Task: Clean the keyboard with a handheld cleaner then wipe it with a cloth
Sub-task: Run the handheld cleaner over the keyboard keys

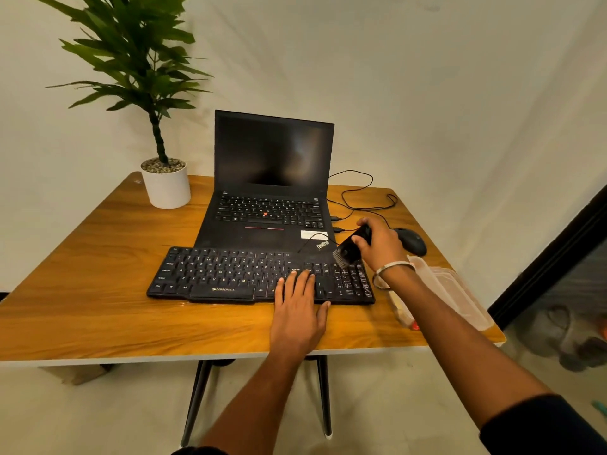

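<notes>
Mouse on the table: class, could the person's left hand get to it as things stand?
Probably not easily: the left hand rests flat on the keyboard, and the right hand, holding the cleaner, lies between it and the mouse.

the keyboard (230, 274) before me carried the brand "zebronics" in pale letters on its front edge, while my laptop (272, 192) read "thinkpad" at its palm rest's right corner.

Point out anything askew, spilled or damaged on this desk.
Nothing spilled or damaged shows. One oddity: the black external keyboard sits slightly skewed, its far edge overlapping the open black laptop's palm rest rather than lying flat on the wooden table.
</notes>
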